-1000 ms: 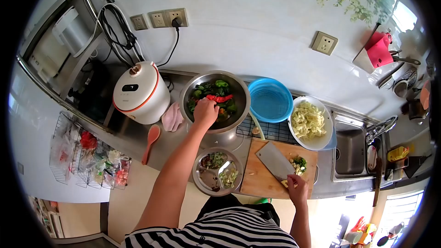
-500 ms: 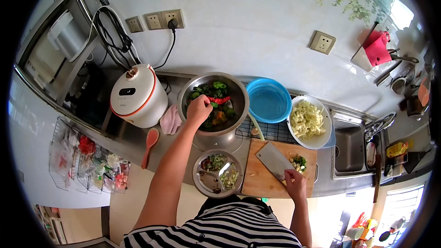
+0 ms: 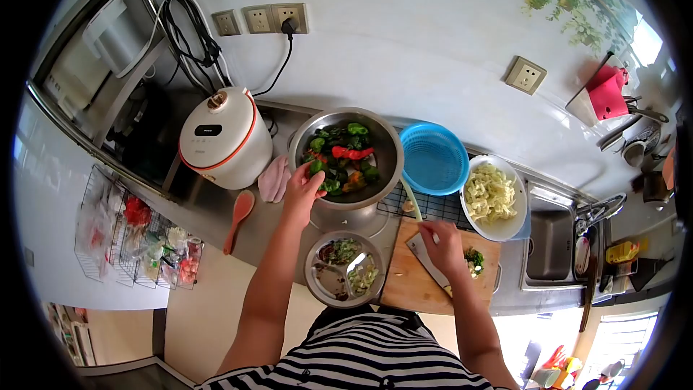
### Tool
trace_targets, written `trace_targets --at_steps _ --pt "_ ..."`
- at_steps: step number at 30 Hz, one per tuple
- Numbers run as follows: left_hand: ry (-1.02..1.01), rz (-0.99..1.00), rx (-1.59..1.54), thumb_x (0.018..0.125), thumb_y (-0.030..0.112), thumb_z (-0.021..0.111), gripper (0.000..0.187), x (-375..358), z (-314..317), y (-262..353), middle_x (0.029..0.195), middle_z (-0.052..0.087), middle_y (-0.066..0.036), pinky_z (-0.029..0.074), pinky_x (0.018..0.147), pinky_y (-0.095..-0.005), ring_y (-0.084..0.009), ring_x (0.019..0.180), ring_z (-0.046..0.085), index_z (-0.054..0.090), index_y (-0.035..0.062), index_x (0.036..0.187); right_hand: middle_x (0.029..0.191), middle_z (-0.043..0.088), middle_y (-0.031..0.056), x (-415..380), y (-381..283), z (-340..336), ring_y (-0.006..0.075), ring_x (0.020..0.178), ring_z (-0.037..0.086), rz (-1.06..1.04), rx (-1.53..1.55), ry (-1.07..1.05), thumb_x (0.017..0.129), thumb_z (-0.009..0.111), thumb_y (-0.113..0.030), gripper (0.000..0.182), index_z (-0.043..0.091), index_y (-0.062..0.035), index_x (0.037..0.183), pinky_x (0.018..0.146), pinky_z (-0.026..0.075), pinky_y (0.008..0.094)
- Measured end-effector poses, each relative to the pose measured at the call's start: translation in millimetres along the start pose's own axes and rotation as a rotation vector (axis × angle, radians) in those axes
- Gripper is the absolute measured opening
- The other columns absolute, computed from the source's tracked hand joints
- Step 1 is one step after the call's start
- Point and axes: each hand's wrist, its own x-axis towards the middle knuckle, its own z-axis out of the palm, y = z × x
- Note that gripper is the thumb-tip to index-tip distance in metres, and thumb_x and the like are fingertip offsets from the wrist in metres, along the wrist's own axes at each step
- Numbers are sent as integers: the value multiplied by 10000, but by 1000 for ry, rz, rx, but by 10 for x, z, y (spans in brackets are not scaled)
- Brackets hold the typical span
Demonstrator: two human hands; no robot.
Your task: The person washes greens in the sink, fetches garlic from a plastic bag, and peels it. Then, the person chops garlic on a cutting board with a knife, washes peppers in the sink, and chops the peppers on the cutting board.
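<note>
My left hand [image 3: 302,189] is at the near left rim of a steel bowl [image 3: 393,141], with thumb and fingertips closed around a green pepper piece [image 3: 317,167]. More green peppers and a red pepper [image 3: 352,152] lie in the bowl. Above the wooden cutting board [image 3: 404,290], my right hand [image 3: 444,247] has its fingers bent together, the tips right by the lower end of a pale green stalk [image 3: 411,198]; what they grip is hidden. Under that hand lies a cleaver [image 3: 432,269], partly covered. Chopped greens and white bits [image 3: 473,261] sit on the board's right side.
A divided steel plate [image 3: 315,290] of chopped ingredients stands at the counter's front. Behind the board are a blue basket [image 3: 435,159] and a white bowl of sliced pale vegetable [image 3: 491,193]. A rice cooker [image 3: 226,137], pink cloth [image 3: 273,179] and red paddle [image 3: 242,209] are left; the sink [image 3: 552,235] is right.
My right hand has let go of the cleaver, which rests on the board, and moved up and left toward the stalk. My left hand has drawn back from mid-bowl to the rim.
</note>
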Motion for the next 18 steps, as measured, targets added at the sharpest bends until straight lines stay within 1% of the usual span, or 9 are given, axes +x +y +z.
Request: trace_targets --at_steps 3,5,6,8,9,11,12,14,18 --pt "9 0 -18 870 209 652 419 -156 -95 -22 1006 602 1 488 648 -230 -80 839 581 521 55 1237 737 621 82 551 -88 271 276 761 593 -165 -66 12 793 661 -82 68 673 -68 858 749 421 374" --pt "10 -10 -29 871 209 654 437 -239 -129 -12 1002 609 5 479 641 -218 -69 830 581 515 61 1258 810 619 75 875 -148 493 260 853 582 -156 -163 -83 785 662 -94 135 665 -84 919 801 409 381" --pt "29 -21 -14 875 203 648 433 -276 -133 0 992 614 7 483 643 -220 -61 834 582 515 63 1262 810 619 75 1014 -151 606 260 853 582 -162 -162 -85 785 662 -94 135 665 -84 919 801 409 381" --pt "26 -18 -45 880 197 642 424 -312 -167 -51 991 614 7 482 643 -219 -60 835 583 516 67 1264 915 624 62 1250 -122 833 238 939 565 -233 -388 -196 746 691 -128 229 654 -114 972 845 386 392" --pt "19 -19 -75 884 191 636 416 -326 -177 -71 990 614 6 482 643 -218 -59 837 584 516 71 1265 915 624 62 1330 -83 946 238 939 565 -240 -387 -198 746 691 -128 229 654 -114 972 845 386 392" --pt "29 -44 -78 896 178 622 409 -393 -155 -27 983 616 0 492 676 -244 -74 851 588 508 96 1280 924 636 57 1461 -6 1163 220 949 569 -200 -640 -245 756 616 -103 148 646 -135 897 841 384 393" --pt "5 -50 -121 907 191 605 417 -407 -159 -34 972 614 2 486 706 -263 -87 871 585 486 108 1298 924 636 57 1522 12 1240 220 949 569 -207 -639 -246 756 616 -103 148 646 -135 897 841 384 393" --pt "-32 -58 -151 938 212 561 440 -402 -200 -62 971 613 -17 490 756 -300 -118 902 582 423 146 1351 983 626 59 1620 75 1346 207 1015 564 -59 -778 -426 640 746 -221 396 642 -141 1014 891 374 409" --pt "0 -44 -210 961 213 524 438 -405 -153 2 990 613 -44 499 768 -317 -125 892 585 392 179 1377 990 638 86 1698 59 1266 224 1013 590 -6 -752 -571 661 710 -235 424 634 -127 1064 927 367 423"
